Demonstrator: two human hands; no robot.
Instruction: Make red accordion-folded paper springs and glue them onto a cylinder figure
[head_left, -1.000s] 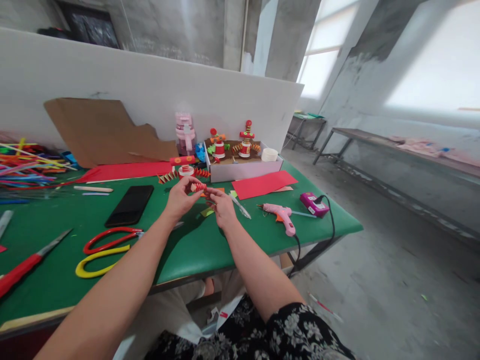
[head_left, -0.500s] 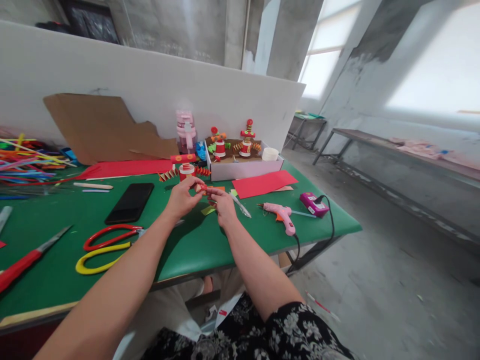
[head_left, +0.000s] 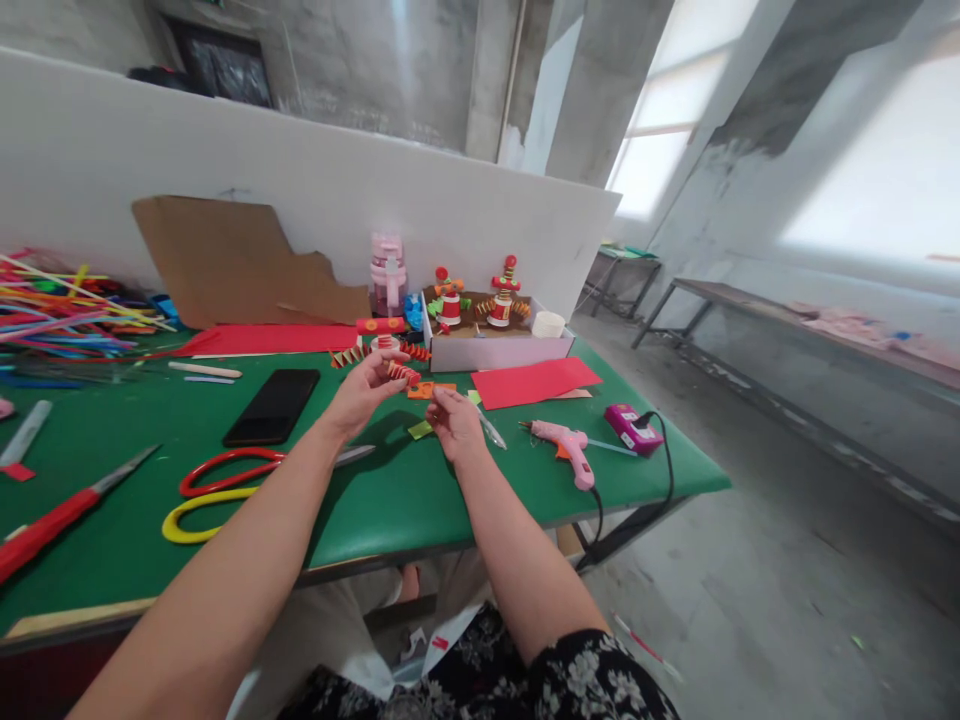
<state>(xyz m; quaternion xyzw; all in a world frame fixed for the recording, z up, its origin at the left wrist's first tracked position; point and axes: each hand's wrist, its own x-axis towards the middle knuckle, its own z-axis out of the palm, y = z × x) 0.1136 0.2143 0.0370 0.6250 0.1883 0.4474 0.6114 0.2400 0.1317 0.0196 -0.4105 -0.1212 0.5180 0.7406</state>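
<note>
My left hand (head_left: pixel 364 398) is closed on a small accordion-folded red paper strip (head_left: pixel 403 373), whose free end points to the right. Just right of it, my right hand (head_left: pixel 455 422) has its fingers drawn together by an orange paper piece (head_left: pixel 429 390) on the table; whether anything is between them is hidden. Behind my left hand stands a paper-and-cup figure with a red roll (head_left: pixel 380 326) on top and folded paper arms. A green paper scrap (head_left: pixel 420 430) and a clear pen (head_left: pixel 491 432) lie close to my right hand.
Scissors (head_left: pixel 210 515), a red-handled cutting tool (head_left: pixel 52 525) and a phone (head_left: pixel 271 408) lie left. On the right are a pink glue gun (head_left: pixel 562 440) with a cord, a purple power block (head_left: pixel 634 428) and red paper (head_left: pixel 536 382). Behind stands a box (head_left: pixel 499 353) holding two finished-looking figures.
My hands have moved apart: the folded strip stays in my left hand, and my right hand has come off it, slightly right and down. The view has shifted a little.
</note>
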